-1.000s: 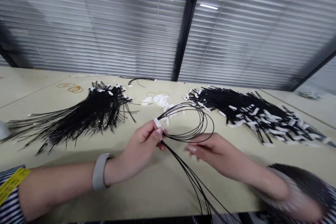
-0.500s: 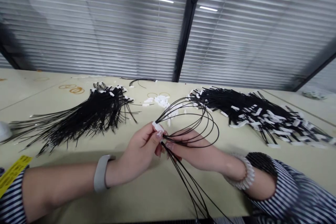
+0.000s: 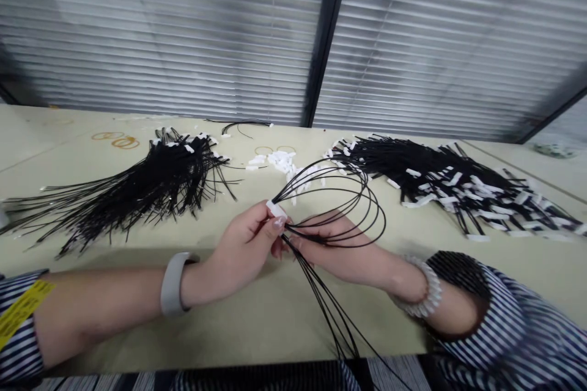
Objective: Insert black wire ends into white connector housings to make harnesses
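Between finger and thumb, my left hand [image 3: 250, 238] pinches a white connector [image 3: 276, 209] at the middle of the view. Thin black wires [image 3: 376, 220] leave the connector, loop out to the right and come back to the fingertips. My right hand [image 3: 328, 244] is closed on the wires just below and right of the connector; its fingertips are partly hidden behind the strands. The loose wire ends hang down past the table's front edge.
A heap of black wires [image 3: 156, 186] lies on the table [image 3: 257, 311] at the left. Another wire heap with white connectors [image 3: 413, 165] is at the right. Loose white pieces [image 3: 282, 162] lie beyond my hands, rubber bands [image 3: 125, 142] at the back left, blinds behind.
The view has tilted down a little, so the table appears higher and its front edge shows. Both hands keep hold; my right fingers have shifted slightly along the wires.
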`<state>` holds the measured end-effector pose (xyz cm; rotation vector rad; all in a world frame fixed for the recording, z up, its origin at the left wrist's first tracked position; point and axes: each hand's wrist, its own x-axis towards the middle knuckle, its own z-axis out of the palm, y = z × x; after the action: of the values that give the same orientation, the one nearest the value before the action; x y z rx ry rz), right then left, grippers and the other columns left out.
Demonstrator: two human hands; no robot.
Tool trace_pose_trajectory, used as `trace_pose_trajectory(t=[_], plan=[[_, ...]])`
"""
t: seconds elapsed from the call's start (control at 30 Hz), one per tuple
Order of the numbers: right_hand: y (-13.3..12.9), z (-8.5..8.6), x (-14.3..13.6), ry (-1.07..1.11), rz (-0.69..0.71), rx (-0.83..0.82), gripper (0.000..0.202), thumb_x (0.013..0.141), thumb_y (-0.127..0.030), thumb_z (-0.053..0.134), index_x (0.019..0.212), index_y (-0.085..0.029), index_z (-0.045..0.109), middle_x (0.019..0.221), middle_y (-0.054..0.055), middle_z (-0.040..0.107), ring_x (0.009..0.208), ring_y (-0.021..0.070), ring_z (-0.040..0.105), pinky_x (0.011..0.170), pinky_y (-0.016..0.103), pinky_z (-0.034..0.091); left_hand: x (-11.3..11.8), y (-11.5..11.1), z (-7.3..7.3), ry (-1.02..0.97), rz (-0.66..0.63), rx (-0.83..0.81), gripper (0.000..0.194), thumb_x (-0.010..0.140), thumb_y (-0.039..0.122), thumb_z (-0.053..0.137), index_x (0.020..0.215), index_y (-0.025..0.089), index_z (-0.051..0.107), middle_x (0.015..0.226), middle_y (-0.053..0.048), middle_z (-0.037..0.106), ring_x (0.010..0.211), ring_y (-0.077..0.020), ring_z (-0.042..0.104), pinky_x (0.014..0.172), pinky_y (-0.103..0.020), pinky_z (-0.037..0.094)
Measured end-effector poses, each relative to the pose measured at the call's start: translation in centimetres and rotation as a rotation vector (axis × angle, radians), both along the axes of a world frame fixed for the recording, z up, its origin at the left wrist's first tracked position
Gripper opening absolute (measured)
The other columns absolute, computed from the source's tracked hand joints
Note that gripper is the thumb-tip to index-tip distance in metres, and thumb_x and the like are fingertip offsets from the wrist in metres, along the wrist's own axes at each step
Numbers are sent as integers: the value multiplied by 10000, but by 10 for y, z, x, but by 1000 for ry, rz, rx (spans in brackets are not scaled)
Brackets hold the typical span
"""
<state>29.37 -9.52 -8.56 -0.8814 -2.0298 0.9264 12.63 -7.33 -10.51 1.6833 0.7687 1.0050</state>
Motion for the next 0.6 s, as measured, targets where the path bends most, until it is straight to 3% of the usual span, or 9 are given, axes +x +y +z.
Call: trace_pose_trajectory(t=[0.1, 0.27, 0.33, 0.4, 0.43, 0.5, 0.6], plan=[[2, 3, 1, -118, -46, 275, 184, 810, -125, 473, 845, -181, 644, 815, -2, 653, 777, 90, 581, 781, 239, 466, 1, 1, 0, 30, 23, 1, 182, 871, 289, 405, 757, 171, 483, 582, 45, 508, 526, -75, 497, 529, -200, 408], [5, 9, 13, -650, -293, 663, 154, 754, -114, 483, 705, -167, 619, 728, 24, 609, 690, 131, 544, 624, 258, 421, 4, 4, 1, -12, 61, -144, 214, 862, 329, 414, 733, 168, 471, 585, 49, 494, 489, -68, 484, 501, -207, 385], [9, 12, 25, -874, -414, 758, 166, 753, -123, 473, 679, -156, 618, 668, 42, 601, 640, 155, 537, 581, 287, 394, 4, 7, 0, -88, 82, -271, 215, 848, 341, 437, 728, 165, 464, 643, 40, 504, 480, -60, 484, 483, -209, 382], [15, 15, 39, -950, -555, 754, 198, 776, -153, 466, 665, -153, 630, 595, 45, 591, 576, 162, 534, 544, 298, 381, 5, 9, -1, -177, 102, -387, 201, 836, 328, 456, 727, 159, 460, 665, 37, 503, 479, -55, 476, 493, -214, 392], [18, 17, 46, -899, -629, 731, 207, 786, -167, 466, 675, -156, 641, 587, 45, 597, 569, 163, 544, 541, 300, 389, 6, 10, -1, -220, 113, -433, 189, 832, 317, 462, 729, 158, 458, 655, 38, 498, 478, -54, 470, 500, -216, 397], [25, 21, 58, -593, -726, 638, 171, 781, -182, 498, 786, -168, 668, 704, 56, 649, 656, 179, 592, 600, 319, 438, 7, 12, -1, -291, 136, -491, 172, 825, 296, 474, 727, 155, 456, 640, 41, 490, 478, -53, 460, 511, -218, 404], [30, 29, 65, -42, -714, 490, 246, 796, -201, 503, 1017, -203, 613, 1021, 64, 627, 905, 187, 597, 751, 354, 484, 8, 13, 0, -356, 142, -551, 171, 822, 291, 486, 728, 152, 455, 631, 42, 484, 482, -52, 454, 522, -220, 406]])
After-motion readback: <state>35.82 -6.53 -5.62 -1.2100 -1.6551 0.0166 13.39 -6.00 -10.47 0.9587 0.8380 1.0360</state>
